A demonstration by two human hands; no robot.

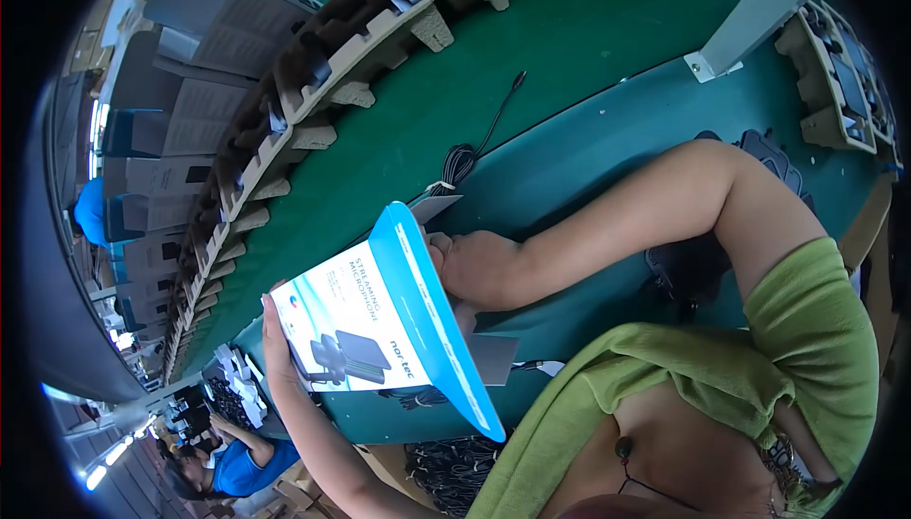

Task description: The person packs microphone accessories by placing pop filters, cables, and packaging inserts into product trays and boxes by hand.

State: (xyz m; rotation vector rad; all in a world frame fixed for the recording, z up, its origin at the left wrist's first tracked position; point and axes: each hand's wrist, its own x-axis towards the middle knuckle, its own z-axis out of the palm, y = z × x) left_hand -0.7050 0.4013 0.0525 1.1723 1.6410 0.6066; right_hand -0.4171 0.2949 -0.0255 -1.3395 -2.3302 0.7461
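— What is held in the head view, and where?

— A white-and-blue microphone carton (342, 334) is held at a tilt over the green workbench (569, 173), in front of the person's chest. A microphone is pictured on its white face, and the blue lid flap (441, 334) is folded out along the right-hand end, with a grey side flap (495, 358) spread beside it.

— How is it gripped?

— By the left hand (276, 341), the carton is grasped at its left end, the fingers being laid along the edge. The right hand (482, 270) is placed at the open end with its fingers bent; the fingertips are hidden by the flap, so whether anything is clasped there cannot be told.

— And what is shown around them?

— Beyond the carton, a tied black cable (458, 166) is laid near the edge of a darker green strip (569, 54), its far side lined by moulded pulp trays (302, 113). Black parts (688, 268) are set beneath the right arm. At upper right, a grey metal post (764, 16) is fixed to the bench. Bundled black cables (454, 473) are heaped at the near edge. At lower left, a co-worker in a blue shirt (249, 469) is seen.
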